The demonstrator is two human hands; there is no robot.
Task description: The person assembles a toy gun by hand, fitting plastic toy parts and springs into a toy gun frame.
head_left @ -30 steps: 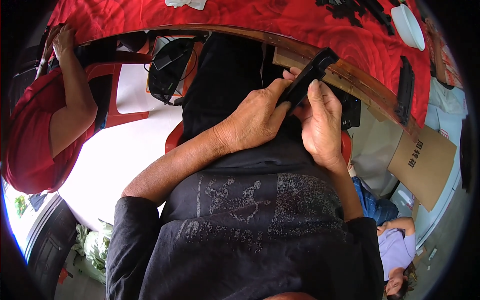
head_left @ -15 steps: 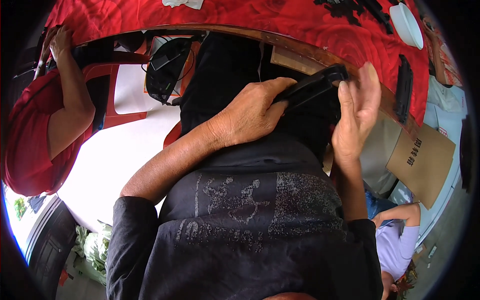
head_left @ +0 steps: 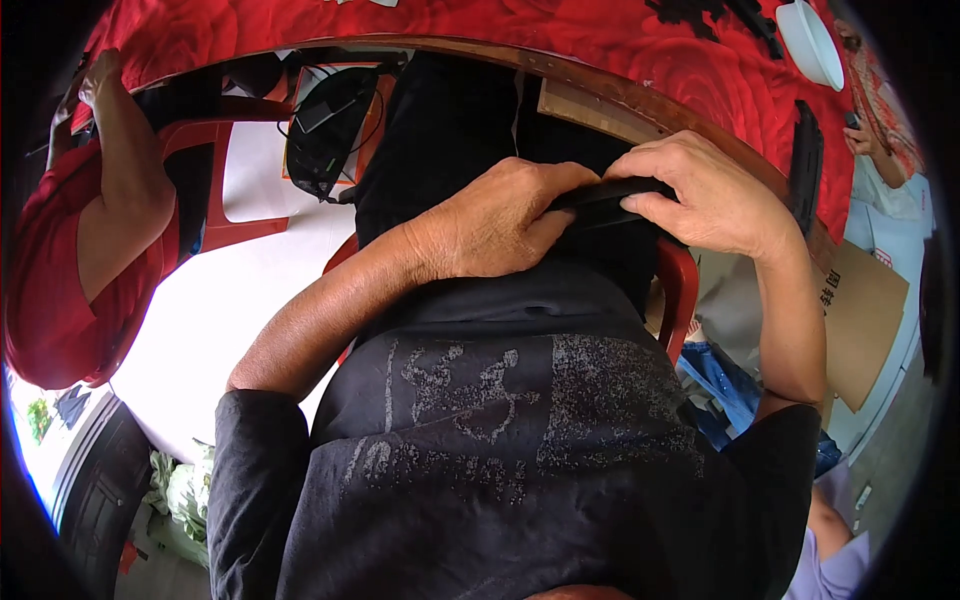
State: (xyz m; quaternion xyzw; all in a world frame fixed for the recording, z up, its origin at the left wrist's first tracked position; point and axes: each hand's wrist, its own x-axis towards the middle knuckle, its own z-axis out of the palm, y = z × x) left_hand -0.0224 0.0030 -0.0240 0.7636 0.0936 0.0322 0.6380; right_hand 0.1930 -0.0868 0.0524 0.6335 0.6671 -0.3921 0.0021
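A long black piece, apparently plastic, (head_left: 600,208) is held in front of my lap, below the table's near edge. My left hand (head_left: 500,218) is closed around its left end, thumb and fingers wrapped over it. My right hand (head_left: 708,192) grips the right end, fingers over the top and thumb underneath. Both hands hide much of the piece, and its dark colour blends into my black trousers (head_left: 440,130). A similar long black piece (head_left: 806,165) lies on the table's right edge.
A red cloth (head_left: 450,18) covers the table, with a white bowl (head_left: 812,45) at the far right. A person in red (head_left: 90,260) sits at the left. Near my legs are a black bag (head_left: 325,140) and, to the right, a cardboard sheet (head_left: 872,325).
My right hand was raised and apart, blurred by motion; it has come down and taken hold of the black piece's right end. The piece has tilted lower. My left hand keeps its grip.
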